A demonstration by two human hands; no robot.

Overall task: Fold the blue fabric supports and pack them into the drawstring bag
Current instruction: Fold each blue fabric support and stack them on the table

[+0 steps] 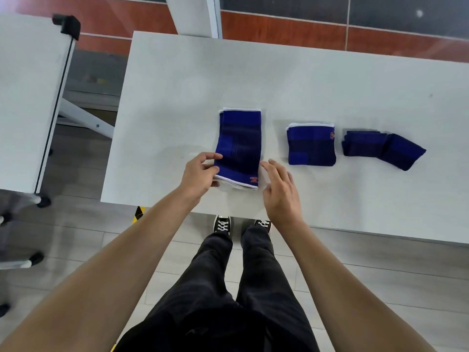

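A long blue fabric support (239, 146) with white edging lies flat on the white table (279, 80), stacked on another like it. My left hand (200, 174) pinches its near left corner. My right hand (279, 191) hovers just right of its near end, fingers spread and holding nothing. A shorter folded blue support (311, 144) lies to the right. Farther right sits a darker blue support (380, 148), partly folded and bent. No drawstring bag is visible.
The table's near edge (355, 228) runs just past my hands, with my legs and shoes (222, 223) below it. A second white table (28, 97) stands at the left. Tiled floor surrounds both.
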